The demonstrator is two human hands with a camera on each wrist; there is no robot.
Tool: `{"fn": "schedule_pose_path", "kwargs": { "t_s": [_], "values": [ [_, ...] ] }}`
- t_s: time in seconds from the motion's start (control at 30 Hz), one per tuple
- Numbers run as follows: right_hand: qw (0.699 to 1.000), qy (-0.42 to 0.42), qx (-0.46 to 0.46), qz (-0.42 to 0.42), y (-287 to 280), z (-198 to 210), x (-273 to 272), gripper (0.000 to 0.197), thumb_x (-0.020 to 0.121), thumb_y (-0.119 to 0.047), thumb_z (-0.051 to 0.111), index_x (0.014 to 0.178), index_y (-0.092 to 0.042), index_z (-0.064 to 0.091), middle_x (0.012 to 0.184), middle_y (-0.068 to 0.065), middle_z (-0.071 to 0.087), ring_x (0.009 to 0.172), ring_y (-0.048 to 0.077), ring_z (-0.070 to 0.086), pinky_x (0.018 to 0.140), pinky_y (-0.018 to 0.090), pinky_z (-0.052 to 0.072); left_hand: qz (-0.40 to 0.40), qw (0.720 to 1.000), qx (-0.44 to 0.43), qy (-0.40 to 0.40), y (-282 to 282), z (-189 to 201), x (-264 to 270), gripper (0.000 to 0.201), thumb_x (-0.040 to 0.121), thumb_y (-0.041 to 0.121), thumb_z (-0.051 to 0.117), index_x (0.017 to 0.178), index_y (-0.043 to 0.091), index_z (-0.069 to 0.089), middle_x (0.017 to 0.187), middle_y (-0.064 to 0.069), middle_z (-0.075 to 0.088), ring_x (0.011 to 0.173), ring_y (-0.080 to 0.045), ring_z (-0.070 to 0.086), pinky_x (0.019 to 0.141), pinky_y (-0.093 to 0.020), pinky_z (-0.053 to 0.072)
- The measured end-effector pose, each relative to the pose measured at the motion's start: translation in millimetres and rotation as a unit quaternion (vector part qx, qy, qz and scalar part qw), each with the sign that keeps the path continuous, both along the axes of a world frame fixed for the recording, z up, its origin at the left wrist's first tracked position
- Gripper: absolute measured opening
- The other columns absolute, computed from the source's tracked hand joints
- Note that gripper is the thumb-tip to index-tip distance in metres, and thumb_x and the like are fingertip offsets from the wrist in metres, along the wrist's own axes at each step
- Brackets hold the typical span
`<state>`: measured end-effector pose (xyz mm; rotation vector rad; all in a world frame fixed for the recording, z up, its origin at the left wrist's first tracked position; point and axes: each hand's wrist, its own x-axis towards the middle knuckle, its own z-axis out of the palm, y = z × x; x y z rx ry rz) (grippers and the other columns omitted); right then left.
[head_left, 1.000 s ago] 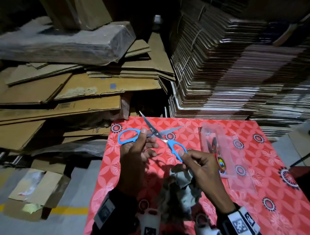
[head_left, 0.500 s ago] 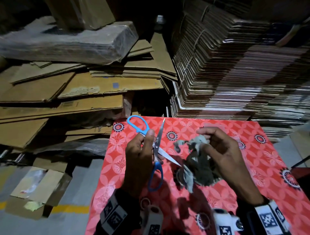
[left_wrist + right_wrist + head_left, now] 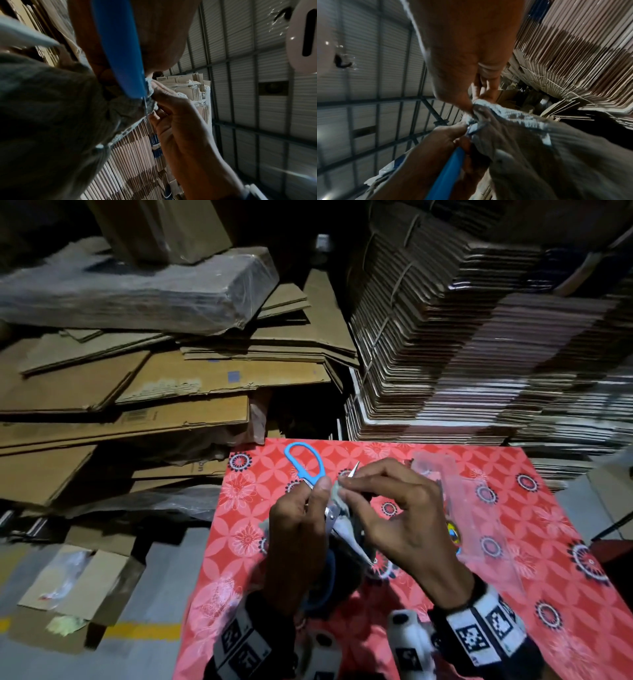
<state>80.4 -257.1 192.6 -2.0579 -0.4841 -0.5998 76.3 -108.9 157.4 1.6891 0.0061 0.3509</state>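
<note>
Currently in hand: blue-handled scissors [image 3: 118,51], raised above the red patterned surface [image 3: 246,508], one loop pointing away from the person, the other hanging below the palm. Left hand [image 3: 298,529]: fingers clenched round the shank near the pivot. Right hand [image 3: 404,518]: thumb and forefinger pinching a grey cloth [image 3: 351,537] round one blade, other fingers loosely fanned; bare tip [image 3: 354,467] protrudes just beyond the pinch. Blades apparently spread wide, though cloth hides the pivot. Hazards, judged: a pinch slipping along the edge could nick the fingers; bunched cloth could be sliced; the free loop could swing and loosen the hold. Adjacent: clear packet [image 3: 479,508] on the surface, right; bundled cardboard stacks [image 3: 479,354] behind. Markings: no brand legible on the scissors; barcode label [image 3: 138,416] on a flat carton, too small to read; wrist bands [image 3: 479,635], square code patterns only
</note>
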Motion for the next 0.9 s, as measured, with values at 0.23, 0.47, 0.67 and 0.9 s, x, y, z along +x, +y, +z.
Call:
{"fn": "schedule_pose_path", "kwargs": {
  "t_s": [0.23, 0.47, 0.67, 0.9],
  "values": [
    [1.000, 0.021, -0.009, -0.005, 5, -7, -9, 0.016, 0.083, -0.004, 0.083, 0.094, -0.016, 0.085, 0.079, -0.003, 0.066, 0.073, 0.005, 0.064, 0.063, 0.016, 0.048, 0.005, 1.000, 0.010, -0.011, 0, -4, -1, 0.048, 0.092, 0.056, 0.049, 0.059, 0.023, 0.039, 0.054, 0.004, 0.045, 0.052, -0.013, 0.040, 0.055, -0.037, 0.037],
    [0.998, 0.029, 0.043, -0.046, -18, -8, 9, 0.014, 0.085, -0.008, 0.085, 0.096, -0.016, 0.085, 0.075, -0.003, 0.061, 0.069, 0.010, 0.062, 0.061, 0.024, 0.048, -0.028, 0.999, -0.023, 0.021, -4, -14, -3, 0.057, 0.095, 0.056, 0.050, 0.058, 0.014, 0.040, 0.047, -0.002, 0.045, 0.047, -0.025, 0.047, 0.054, -0.046, 0.040],
    [0.996, 0.054, 0.026, 0.071, -7, -15, -9, 0.016, 0.084, -0.007, 0.085, 0.097, -0.017, 0.085, 0.080, 0.001, 0.064, 0.075, 0.011, 0.065, 0.065, 0.023, 0.049, -0.032, 0.994, -0.092, 0.044, -4, -9, 3, 0.049, 0.096, 0.043, 0.053, 0.056, 0.015, 0.043, 0.050, 0.001, 0.041, 0.048, -0.014, 0.036, 0.051, -0.028, 0.032],
    [0.996, 0.048, 0.074, -0.005, -26, -12, 19, 0.016, 0.084, -0.009, 0.086, 0.098, -0.017, 0.084, 0.079, -0.002, 0.066, 0.074, 0.013, 0.067, 0.067, 0.030, 0.054, -0.055, 0.990, -0.099, 0.085, -7, -6, 0, 0.060, 0.106, 0.033, 0.058, 0.057, 0.005, 0.038, 0.046, -0.012, 0.036, 0.047, -0.017, 0.033, 0.051, -0.034, 0.028]
  ]
}}
